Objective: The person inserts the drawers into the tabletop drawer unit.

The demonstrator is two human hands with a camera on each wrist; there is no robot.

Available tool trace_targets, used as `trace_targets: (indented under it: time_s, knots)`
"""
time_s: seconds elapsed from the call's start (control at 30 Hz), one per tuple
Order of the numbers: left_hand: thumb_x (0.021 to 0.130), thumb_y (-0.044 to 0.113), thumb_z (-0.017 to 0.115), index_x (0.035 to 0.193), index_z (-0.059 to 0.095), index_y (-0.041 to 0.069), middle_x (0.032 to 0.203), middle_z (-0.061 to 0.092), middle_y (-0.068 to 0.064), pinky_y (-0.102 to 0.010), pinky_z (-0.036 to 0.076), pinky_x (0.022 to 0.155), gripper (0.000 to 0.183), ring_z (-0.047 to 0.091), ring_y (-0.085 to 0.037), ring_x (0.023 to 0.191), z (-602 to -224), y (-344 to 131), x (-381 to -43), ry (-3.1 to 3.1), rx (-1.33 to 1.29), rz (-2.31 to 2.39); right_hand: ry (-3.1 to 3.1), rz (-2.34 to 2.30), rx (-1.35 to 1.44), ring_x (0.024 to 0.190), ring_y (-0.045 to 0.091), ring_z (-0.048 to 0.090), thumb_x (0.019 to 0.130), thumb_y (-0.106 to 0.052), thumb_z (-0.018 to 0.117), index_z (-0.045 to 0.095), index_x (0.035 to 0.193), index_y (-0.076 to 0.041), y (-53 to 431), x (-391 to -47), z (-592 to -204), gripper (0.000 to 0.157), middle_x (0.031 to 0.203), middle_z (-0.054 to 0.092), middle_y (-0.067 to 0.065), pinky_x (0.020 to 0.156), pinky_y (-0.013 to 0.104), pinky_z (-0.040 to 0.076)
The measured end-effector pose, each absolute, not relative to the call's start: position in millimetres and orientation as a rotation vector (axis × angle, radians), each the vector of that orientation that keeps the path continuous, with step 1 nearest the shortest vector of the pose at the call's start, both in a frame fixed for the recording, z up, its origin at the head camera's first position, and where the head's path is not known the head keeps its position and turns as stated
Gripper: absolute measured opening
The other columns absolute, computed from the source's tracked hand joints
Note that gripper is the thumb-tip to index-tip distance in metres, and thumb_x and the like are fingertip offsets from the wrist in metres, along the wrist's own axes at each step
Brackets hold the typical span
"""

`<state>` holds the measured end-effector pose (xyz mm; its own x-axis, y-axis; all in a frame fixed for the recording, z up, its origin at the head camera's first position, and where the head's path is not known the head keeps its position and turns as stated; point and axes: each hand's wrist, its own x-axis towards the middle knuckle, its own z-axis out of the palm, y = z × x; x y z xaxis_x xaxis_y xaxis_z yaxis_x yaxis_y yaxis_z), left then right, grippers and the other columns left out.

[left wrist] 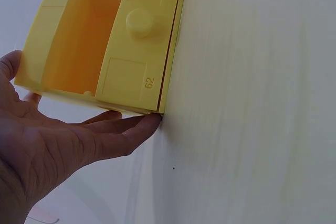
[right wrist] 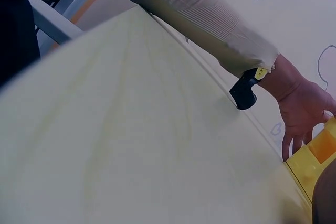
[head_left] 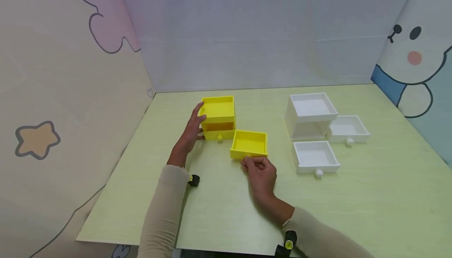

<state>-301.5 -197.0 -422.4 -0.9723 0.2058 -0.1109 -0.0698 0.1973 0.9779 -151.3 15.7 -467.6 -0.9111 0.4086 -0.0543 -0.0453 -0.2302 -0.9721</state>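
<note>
My left hand (head_left: 191, 132) holds the left side of a small yellow cabinet (head_left: 217, 112), thumb near its upper front edge and fingers along the side wall. The cabinet's upper slot gapes open; below it a drawer (left wrist: 134, 51) with a round knob sits pushed in. In front and to the right lies a pulled-out yellow drawer (head_left: 250, 142), its tray hollow facing up. My right hand (head_left: 262, 173) pinches this drawer at the front, where its knob is hidden by the fingers. The right wrist view catches mostly tabletop, with the left hand (right wrist: 302, 106) at the yellow cabinet.
To the right stands a white cabinet (head_left: 305, 126) with an open front. One white drawer (head_left: 316, 158) lies before it, and another white drawer (head_left: 349, 130) rests at its right side. A pale wooden table (head_left: 381, 195) carries everything, with a curtain (head_left: 240, 34) behind.
</note>
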Motion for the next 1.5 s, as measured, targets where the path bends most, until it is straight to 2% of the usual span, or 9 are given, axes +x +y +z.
trace_targets:
  time_s: [0.4,0.67,0.83,1.13,1.5]
  knots:
    - [0.102,0.048,0.039,0.151,0.018,0.057,0.166,0.003,0.001,-0.067,0.036,0.102,0.054,0.031,-0.057,0.136,-421,-195,-301,2.277,0.102,1.835,-1.792,2.248,-0.338,0.079,0.035,0.073,0.088,-0.006,0.073,0.065,0.09,0.004,10,-146,-467,0.013,0.084,0.073,0.02,0.07,0.033,0.059]
    - [0.104,0.049,0.037,0.152,0.014,0.055,0.166,-0.002,0.004,-0.068,0.033,0.103,0.054,0.027,-0.058,0.138,-421,-196,-300,2.246,0.152,1.845,-1.736,2.339,-0.212,0.077,0.04,0.072,0.088,-0.001,0.072,0.065,0.088,0.007,1,-140,-469,0.011,0.082,0.072,0.024,0.07,0.037,0.059]
    - [0.105,0.046,0.037,0.155,0.012,0.051,0.166,-0.004,0.001,-0.068,0.033,0.103,0.056,0.023,-0.059,0.138,-420,-198,-300,2.215,0.161,1.86,-1.717,2.37,-0.147,0.077,0.038,0.072,0.088,0.0,0.073,0.064,0.089,0.011,0,-139,-470,0.014,0.083,0.071,0.026,0.071,0.038,0.059]
    - [0.103,0.05,0.039,0.152,0.016,0.055,0.166,0.003,0.0,-0.068,0.036,0.102,0.054,0.03,-0.057,0.136,-424,-196,-303,2.279,0.145,1.851,-1.692,2.389,-0.083,0.077,0.038,0.072,0.088,0.002,0.072,0.063,0.09,0.014,-10,-141,-471,0.014,0.083,0.07,0.029,0.071,0.039,0.059]
    - [0.104,0.048,0.039,0.151,0.019,0.056,0.164,0.012,-0.001,-0.064,0.042,0.098,0.052,0.04,-0.052,0.132,-423,-196,-299,2.308,0.139,1.849,-1.724,2.375,-0.046,0.081,0.048,0.069,0.087,0.001,0.073,0.063,0.088,0.012,-33,-143,-472,0.014,0.084,0.071,0.027,0.071,0.038,0.059]
